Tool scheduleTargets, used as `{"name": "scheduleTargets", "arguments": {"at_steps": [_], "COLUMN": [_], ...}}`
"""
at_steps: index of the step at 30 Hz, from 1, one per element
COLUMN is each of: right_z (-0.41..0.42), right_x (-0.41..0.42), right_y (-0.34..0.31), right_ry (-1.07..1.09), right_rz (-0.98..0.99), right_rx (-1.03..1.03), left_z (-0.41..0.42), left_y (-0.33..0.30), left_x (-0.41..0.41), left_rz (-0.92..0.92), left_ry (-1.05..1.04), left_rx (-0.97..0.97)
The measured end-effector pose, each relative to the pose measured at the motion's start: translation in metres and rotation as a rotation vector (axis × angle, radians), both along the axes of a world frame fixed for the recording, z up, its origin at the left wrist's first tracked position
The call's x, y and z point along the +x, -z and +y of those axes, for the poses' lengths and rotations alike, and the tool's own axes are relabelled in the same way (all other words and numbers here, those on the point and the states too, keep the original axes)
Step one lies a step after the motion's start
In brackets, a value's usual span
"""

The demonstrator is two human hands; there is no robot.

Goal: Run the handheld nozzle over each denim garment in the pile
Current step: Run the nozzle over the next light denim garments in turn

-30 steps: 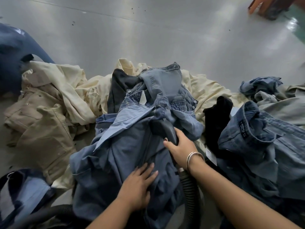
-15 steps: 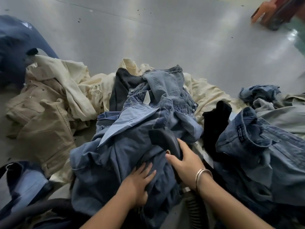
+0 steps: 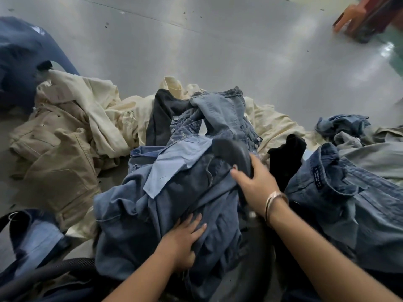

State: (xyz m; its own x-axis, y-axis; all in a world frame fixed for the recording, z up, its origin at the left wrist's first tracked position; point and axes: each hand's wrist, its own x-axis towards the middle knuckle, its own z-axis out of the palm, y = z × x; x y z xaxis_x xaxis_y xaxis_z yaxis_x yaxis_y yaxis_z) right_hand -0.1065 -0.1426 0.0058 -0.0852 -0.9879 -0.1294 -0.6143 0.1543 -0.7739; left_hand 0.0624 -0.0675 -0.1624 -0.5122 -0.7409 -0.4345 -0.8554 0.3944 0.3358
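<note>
Nozzle (image 3: pixel 231 152) sits on top of the blue denim heap (image 3: pixel 165 205) in the middle of the floor, dark grey, curved, its mouth pressed into the cloth. I grip its neck with my right hand (image 3: pixel 255 184), fingers wrapped around it. My left hand (image 3: pixel 183 240) presses flat on the near folds, fingers straight, pinning the cloth.

The risk, as I judge it, is loose fabric: the pale blue flap (image 3: pixel 174 164) beside the mouth could get sucked in and bunch, and a thick fold could hide cloth I never reach. The denim looks soft, crumpled and layered, with snap buttons showing near the top.

A darker denim shirt (image 3: pixel 340 192) lies to the right; cream and tan garments (image 3: pixel 72 136) spread behind and left on the grey floor (image 3: pixel 218 51).
</note>
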Motion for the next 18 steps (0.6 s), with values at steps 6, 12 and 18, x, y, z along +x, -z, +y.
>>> {"name": "scheduleTargets", "arguments": {"at_steps": [6,12,18], "right_z": [0.046,-0.021,-0.012], "right_x": [0.011,-0.001,-0.037], "right_y": [0.043,0.018,-0.017], "right_ry": [-0.124,0.026,0.249], "right_rz": [0.056,0.068,-0.221], "right_rx": [0.219,0.050,-0.017], "left_z": [0.004,0.003,-0.001], "left_y": [0.000,0.001,0.001], "left_x": [0.001,0.004,0.002], "left_rz": [0.042,0.068,0.072], "left_ry": [-0.026,-0.030,-0.067], "left_rx": [-0.049,-0.044,0.007]}}
